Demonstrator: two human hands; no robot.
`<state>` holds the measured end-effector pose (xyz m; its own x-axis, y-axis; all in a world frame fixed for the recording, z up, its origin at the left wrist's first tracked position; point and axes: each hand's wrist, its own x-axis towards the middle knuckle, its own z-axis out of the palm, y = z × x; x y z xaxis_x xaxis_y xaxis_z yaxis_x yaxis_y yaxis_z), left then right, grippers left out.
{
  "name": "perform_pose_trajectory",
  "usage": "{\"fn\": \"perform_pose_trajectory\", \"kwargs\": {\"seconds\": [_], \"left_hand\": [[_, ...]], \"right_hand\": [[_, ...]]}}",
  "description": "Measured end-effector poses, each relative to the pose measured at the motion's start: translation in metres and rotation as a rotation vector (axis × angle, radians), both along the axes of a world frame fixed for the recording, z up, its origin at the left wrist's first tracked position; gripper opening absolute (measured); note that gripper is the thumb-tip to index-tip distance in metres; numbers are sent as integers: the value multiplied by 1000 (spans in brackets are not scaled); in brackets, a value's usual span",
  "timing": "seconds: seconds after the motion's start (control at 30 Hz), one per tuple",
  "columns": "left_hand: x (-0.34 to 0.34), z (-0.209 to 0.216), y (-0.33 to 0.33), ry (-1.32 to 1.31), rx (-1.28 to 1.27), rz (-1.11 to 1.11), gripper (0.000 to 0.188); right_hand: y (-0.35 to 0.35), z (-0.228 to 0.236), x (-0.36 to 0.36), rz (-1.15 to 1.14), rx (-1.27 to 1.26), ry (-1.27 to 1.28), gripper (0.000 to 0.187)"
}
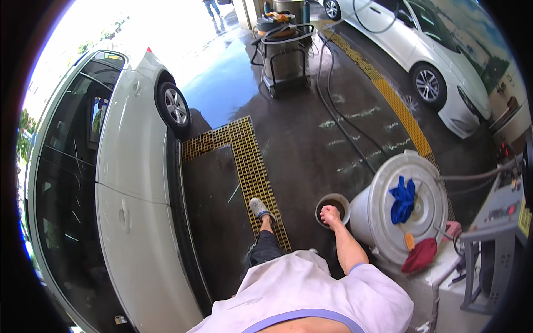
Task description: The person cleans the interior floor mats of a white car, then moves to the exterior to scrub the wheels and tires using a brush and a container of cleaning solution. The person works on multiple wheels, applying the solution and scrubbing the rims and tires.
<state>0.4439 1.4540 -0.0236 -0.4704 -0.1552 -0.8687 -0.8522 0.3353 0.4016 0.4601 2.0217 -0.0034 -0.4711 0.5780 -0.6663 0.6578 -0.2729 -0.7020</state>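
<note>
Bucket (334,196), small and round, is sitting on the dark wet floor (288,144) at four o'clock from the middle of the view, with its mouth facing up. The right hand (331,215) is hanging over that mouth, fingers curling in narrow; whether they are gripping anything, I cannot tell. The bare forearm (348,250) is coming up from five o'clock and crossing over the rim. The left hand is lying out of view, so its state I cannot tell.

Just beside the bucket, toward three o'clock, a large pale bin (361,216) is standing with its lid on. On the lid a crumpled blue cloth or glove (402,200) is lying, while an orange pad (410,240) and a dark red cloth (420,255) are resting near the lid's six o'clock edge.

One shoe (259,207) is standing on yellow grating (250,161), left of the bucket. A white car (133,166) is filling nine o'clock, and another white car (397,41) is standing at two o'clock. Toward twelve o'clock a wheeled vacuum cleaner (283,61) is standing, and dark hoses (344,130) are trailing across the floor toward the bin.
</note>
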Motion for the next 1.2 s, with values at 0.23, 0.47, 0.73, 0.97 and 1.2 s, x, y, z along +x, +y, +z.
{"fn": "perform_pose_trajectory", "kwargs": {"seconds": [0.23, 0.47, 0.73, 0.97, 1.2], "left_hand": [[-247, -24, 64, -35, 93, 225, 24], [-551, 4, 161, 58, 42, -27, 26], [-837, 25, 279, 232, 135, -86, 28], [-942, 0, 296, 2, 68, 202, 28], [-1062, -25, 350, -112, 74, 250, 28]], "right_hand": [[23, -44, -124, -108, -221, -243, 21], [31, -80, -193, -263, -333, -514, 20], [162, -54, -471, -497, -239, -251, 27], [307, 205, -987, 88, 344, 613, 20], [315, 587, -1260, 493, 995, 1933, 81]]}}
